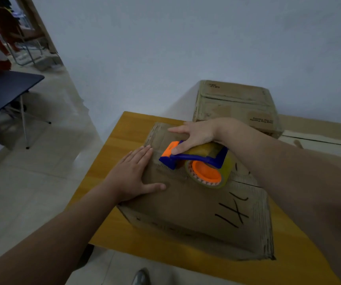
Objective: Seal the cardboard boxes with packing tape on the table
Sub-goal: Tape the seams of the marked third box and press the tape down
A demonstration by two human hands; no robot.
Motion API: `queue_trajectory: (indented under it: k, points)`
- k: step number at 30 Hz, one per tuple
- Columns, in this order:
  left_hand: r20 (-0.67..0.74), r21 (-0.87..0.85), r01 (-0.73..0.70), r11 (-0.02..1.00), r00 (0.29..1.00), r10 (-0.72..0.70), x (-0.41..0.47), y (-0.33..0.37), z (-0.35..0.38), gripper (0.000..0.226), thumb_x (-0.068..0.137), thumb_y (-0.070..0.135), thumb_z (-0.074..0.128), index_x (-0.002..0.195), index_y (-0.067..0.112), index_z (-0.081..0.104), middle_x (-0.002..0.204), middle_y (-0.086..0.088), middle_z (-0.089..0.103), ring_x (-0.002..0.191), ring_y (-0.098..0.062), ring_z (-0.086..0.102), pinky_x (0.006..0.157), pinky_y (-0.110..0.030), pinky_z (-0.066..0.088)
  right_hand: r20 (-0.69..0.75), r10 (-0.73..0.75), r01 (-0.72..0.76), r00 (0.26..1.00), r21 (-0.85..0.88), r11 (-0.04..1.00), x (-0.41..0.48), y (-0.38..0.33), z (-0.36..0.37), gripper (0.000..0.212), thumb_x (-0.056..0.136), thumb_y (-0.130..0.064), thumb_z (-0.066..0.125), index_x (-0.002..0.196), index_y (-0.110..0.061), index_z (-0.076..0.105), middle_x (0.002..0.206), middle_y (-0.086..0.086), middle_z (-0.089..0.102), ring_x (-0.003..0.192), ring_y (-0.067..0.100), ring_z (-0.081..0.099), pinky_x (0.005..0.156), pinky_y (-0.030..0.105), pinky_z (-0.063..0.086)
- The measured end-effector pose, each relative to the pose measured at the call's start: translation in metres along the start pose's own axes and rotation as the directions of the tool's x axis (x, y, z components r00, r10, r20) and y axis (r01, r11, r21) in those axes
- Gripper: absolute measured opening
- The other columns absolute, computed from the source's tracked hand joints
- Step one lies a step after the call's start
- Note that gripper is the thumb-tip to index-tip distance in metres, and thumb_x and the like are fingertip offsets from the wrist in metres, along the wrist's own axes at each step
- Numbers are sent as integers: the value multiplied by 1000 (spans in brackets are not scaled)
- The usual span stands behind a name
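A closed cardboard box with black marker strokes on top lies on the yellow wooden table. My left hand presses flat on the box's left side, fingers straight. My right hand grips a blue and orange tape dispenser loaded with a clear tape roll. The dispenser's front edge rests on the box top near its far left end.
A second cardboard box stands behind against the white wall, and a flattened one lies at the right. A dark folding table stands on the tiled floor to the left. A shoe shows below the table's near edge.
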State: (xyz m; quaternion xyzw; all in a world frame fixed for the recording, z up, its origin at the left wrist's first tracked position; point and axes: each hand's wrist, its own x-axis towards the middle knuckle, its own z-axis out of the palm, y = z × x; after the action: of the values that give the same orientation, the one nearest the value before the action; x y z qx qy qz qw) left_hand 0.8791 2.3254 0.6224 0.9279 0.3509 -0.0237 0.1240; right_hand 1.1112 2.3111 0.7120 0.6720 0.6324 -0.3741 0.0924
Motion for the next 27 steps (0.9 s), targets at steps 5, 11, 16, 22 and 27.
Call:
queue_trajectory:
  k: [5, 11, 16, 22, 27]
  points:
    - [17, 9, 4, 1000, 1000, -4, 1, -1, 2, 136, 42, 101, 2, 152, 22, -3, 159, 7, -5, 144, -7, -6, 113, -25, -5, -340, -231, 60, 911, -447, 893, -27, -28, 29, 43, 92, -57, 46, 119, -28, 64, 113, -2, 65, 99, 19, 58, 70, 32, 48]
    - [105, 17, 35, 999, 994, -36, 2, 1, -1, 126, 53, 95, 19, 150, 22, -11, 158, 6, -12, 144, -7, -11, 116, -31, -4, -436, -177, -39, 882, -442, 896, -58, -20, 53, 56, 86, -62, 52, 137, -41, 44, 104, -8, 48, 106, 20, 51, 68, 30, 39]
    - [118, 54, 14, 998, 993, -20, 1, -2, 0, 138, 39, 103, 4, 150, 22, -14, 158, 6, -14, 144, -7, -11, 118, -34, -3, -421, -142, -143, 896, -574, 806, -105, 10, 35, 54, 85, -59, 58, 136, -48, 44, 106, -7, 45, 91, 12, 44, 62, 29, 38]
    - [130, 70, 16, 997, 991, -25, 2, -2, -1, 141, 36, 103, 1, 150, 22, -13, 157, 6, -17, 143, -7, -13, 118, -35, -3, -331, 29, -213, 943, -537, 816, -121, 37, 42, 55, 86, -58, 58, 137, -43, 46, 107, -10, 44, 87, 9, 37, 52, 25, 33]
    - [148, 98, 15, 995, 989, -29, 3, -3, -1, 139, 38, 103, 1, 150, 22, -13, 157, 6, -17, 143, -7, -13, 118, -36, -4, -307, 51, -207, 950, -503, 839, -111, 39, 46, 53, 85, -53, 62, 135, -42, 49, 127, -9, 54, 88, 10, 40, 62, 28, 43]
